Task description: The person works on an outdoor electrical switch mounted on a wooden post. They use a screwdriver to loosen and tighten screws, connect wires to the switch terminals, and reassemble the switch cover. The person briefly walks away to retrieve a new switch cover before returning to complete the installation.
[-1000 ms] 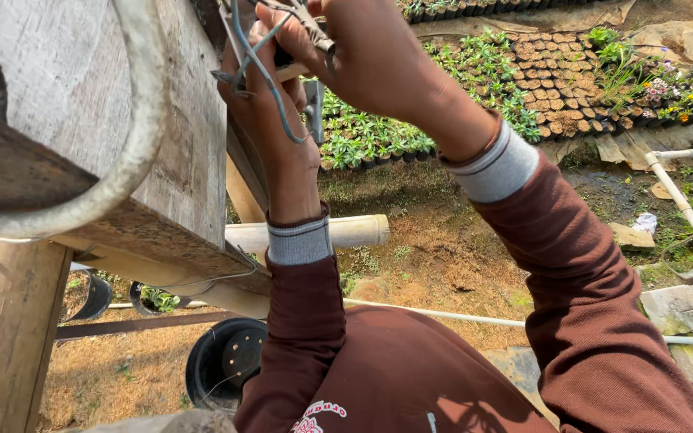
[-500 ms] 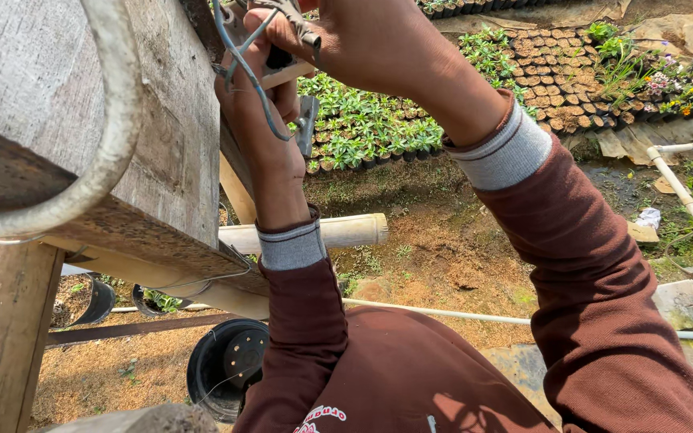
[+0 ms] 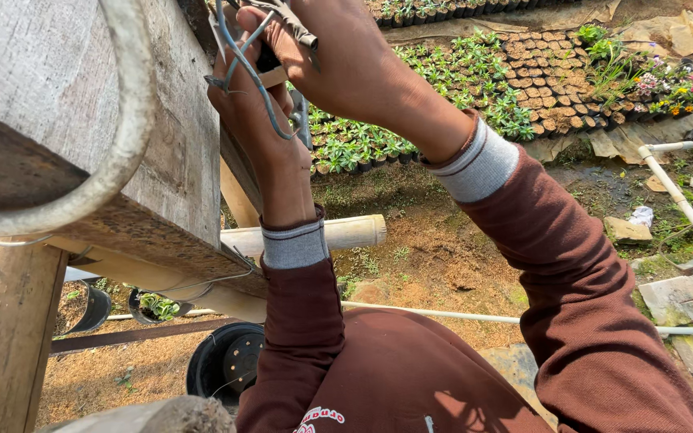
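Up at the top edge of the head view, both hands work against a weathered wooden beam (image 3: 82, 120).

Left hand (image 3: 254, 104): raised beside the beam, fingers curled together around a bent grey wire (image 3: 260, 80); fingertips partly hidden behind the right hand.

Right hand (image 3: 346, 56): closed on a dark pliers-like tool (image 3: 290, 20), whose head is cut off by the frame edge; the tool's exact kind is hard to make out.

Wire: loops between the two hands, its upper end out of frame.

Sleeves: maroon with grey cuffs (image 3: 294, 244).

Pale hose (image 3: 134, 104): curves across the beam face, both ends cut off.

Below: bamboo pole (image 3: 338, 232), black plastic pot (image 3: 222, 365) partly hidden by the left arm, white pipes (image 3: 683, 200), bare soil.

Beyond: rows of seedling pots (image 3: 523, 80), too small to tell apart.
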